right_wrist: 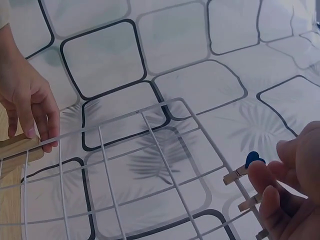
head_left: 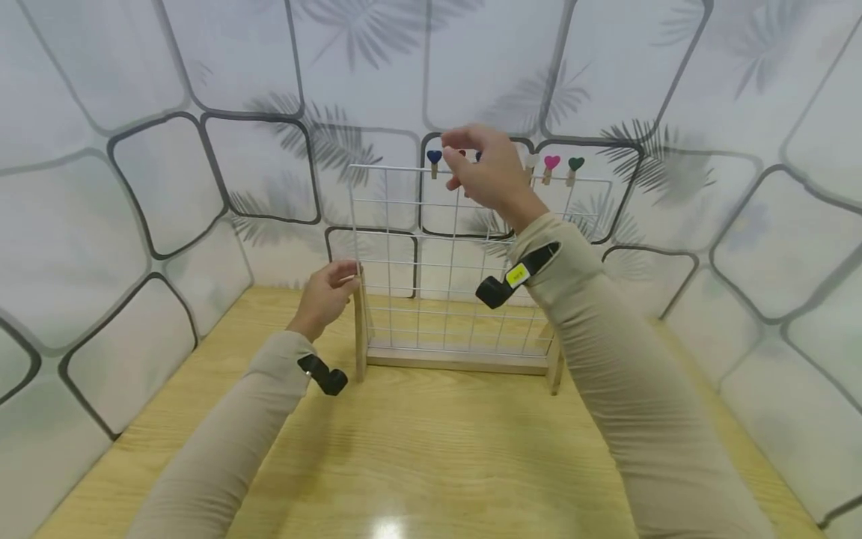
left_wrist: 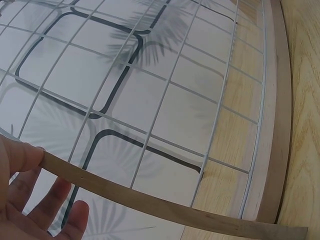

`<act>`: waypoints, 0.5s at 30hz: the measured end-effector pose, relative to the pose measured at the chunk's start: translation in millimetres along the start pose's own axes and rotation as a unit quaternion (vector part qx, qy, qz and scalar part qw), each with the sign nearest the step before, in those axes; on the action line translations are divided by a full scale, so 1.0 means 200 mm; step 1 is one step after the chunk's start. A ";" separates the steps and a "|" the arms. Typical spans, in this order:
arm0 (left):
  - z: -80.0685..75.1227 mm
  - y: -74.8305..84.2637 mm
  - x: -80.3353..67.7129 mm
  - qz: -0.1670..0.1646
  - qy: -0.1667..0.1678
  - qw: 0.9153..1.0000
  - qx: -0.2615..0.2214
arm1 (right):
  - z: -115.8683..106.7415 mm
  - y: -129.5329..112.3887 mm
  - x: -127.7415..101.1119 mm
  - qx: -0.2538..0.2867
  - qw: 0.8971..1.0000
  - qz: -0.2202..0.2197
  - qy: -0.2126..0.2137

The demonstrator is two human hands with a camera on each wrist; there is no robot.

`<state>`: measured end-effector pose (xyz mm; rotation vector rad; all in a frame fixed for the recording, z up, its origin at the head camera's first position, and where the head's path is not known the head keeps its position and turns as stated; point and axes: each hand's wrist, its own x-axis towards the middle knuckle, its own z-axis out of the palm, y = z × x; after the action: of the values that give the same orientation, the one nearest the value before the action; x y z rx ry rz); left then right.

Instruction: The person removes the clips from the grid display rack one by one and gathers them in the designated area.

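Note:
A white wire grid rack stands upright on a wooden base. Its left wooden post is held between the thumb and fingers of my left hand. At the top wire, my right hand is raised with its thumb and fingertips apart. Just left of those fingertips, a small wooden clothespin with a dark blue heart is clipped on the wire. Farther right along the wire are a pink-heart clothespin and a green-heart clothespin. My right hand partly hides several others between them.
The rack stands on a light wood-grain table. Behind it and at both sides hangs pale patterned cloth with dark outlines and leaf prints. A wooden foot supports the rack's right end.

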<state>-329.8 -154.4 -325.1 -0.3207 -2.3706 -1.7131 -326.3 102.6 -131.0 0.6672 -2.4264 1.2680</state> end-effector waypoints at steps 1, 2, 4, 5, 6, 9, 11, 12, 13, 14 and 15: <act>0.00 0.00 0.00 0.001 0.000 1.000 0.001 | 0.01 -0.01 0.02 -0.016 1.000 0.007 -0.002; 0.00 0.00 0.00 0.003 0.000 1.000 0.002 | 0.01 -0.03 0.03 -0.029 0.999 0.017 -0.007; 0.00 0.00 0.01 0.006 0.003 1.000 0.001 | 0.02 -0.05 0.06 -0.049 0.998 0.034 -0.021; 0.00 0.00 0.01 0.006 0.005 1.000 0.000 | 0.02 -0.06 0.08 -0.054 0.997 0.042 -0.029; 0.00 0.00 0.01 0.006 0.005 1.000 -0.001 | 0.02 -0.07 0.09 -0.056 0.996 0.054 -0.039; 0.00 0.01 0.00 0.005 0.006 1.000 -0.003 | 0.03 -0.09 0.11 -0.066 0.994 0.077 -0.050; 0.00 0.01 0.00 0.003 0.004 1.000 -0.003 | 0.04 -0.09 0.11 -0.072 0.993 0.086 -0.045; 0.00 0.01 -0.01 0.002 0.003 1.000 -0.002 | 0.05 -0.09 0.12 -0.072 0.992 0.092 -0.041; 0.00 0.01 -0.01 0.002 0.003 1.000 -0.004 | 0.06 -0.09 0.12 -0.071 0.992 0.096 -0.035; 0.00 0.00 -0.01 0.004 0.002 1.000 -0.002 | 0.06 -0.09 0.12 -0.069 0.992 0.101 -0.029; 0.00 0.00 -0.01 0.003 0.001 1.000 -0.003 | 0.07 -0.09 0.12 -0.068 0.992 0.105 -0.023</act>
<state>-327.5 -154.4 -325.7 -0.3252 -2.3617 -1.7163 -337.0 76.2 -115.5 0.4163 -2.6501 1.1582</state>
